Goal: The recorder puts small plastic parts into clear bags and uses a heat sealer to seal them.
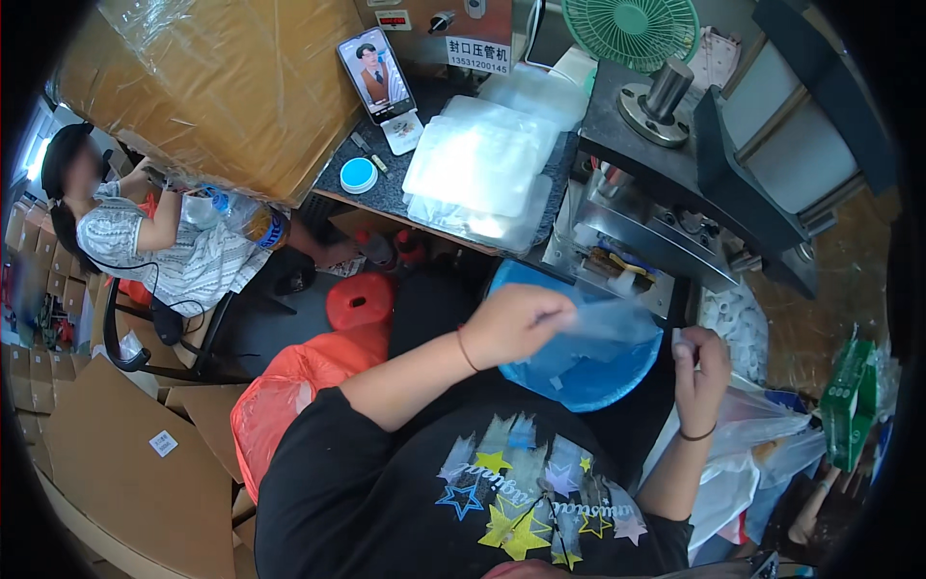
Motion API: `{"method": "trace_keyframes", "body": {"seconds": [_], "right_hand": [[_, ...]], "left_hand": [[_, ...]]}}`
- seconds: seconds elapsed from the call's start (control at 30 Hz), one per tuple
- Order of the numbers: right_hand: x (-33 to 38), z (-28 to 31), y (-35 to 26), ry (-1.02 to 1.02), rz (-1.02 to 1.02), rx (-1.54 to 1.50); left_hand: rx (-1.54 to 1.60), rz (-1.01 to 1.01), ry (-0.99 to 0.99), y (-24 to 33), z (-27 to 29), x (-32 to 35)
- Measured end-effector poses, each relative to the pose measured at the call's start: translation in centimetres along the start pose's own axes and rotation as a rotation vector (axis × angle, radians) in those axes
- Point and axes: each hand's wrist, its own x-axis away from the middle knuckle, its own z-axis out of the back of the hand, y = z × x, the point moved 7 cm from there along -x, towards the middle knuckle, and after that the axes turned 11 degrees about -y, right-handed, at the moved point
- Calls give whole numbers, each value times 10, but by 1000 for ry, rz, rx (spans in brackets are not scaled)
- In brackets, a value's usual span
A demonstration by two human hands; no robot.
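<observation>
My left hand [521, 326] is closed, pinching a clear plastic piece [617, 323] that is smeared by motion above a blue basin [622, 384]. The basin sits at my lap, and small clear plastic pieces appear inside it. At the basin's right rim, my right hand [701, 374] pinches a small white piece [677, 336] between thumb and finger; its exact kind cannot be made out. Just beyond the basin stands a metal press machine [656, 232]. A stack of flat translucent plastic sheets [477, 164] lies on the dark worktable, ahead of my left hand.
On the table are a propped phone [374, 72] and a round blue-topped tub [358, 175]. A bag of small white parts [738, 323] hangs right of the basin. Large cardboard boxes [222, 87] rise at left, a red stool [360, 301] below. A seated person [159, 232] works at far left.
</observation>
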Motion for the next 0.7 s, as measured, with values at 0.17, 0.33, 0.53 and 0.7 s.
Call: {"method": "trace_keyframes", "body": {"seconds": [0.17,0.33,0.53,0.7], "right_hand": [[-12,4,-26,178,17,-334],[-3,10,-14,241,-24,-429],[-20,0,-34,-72,12,-225],[-19,-3,-31,-364,132,-172]], "left_hand": [[156,-100,-127,24,-54,-12],[522,88,-197,11,-72,-5],[744,94,-327,8,-100,-3],[1191,201,-584,15,-123,5]]}}
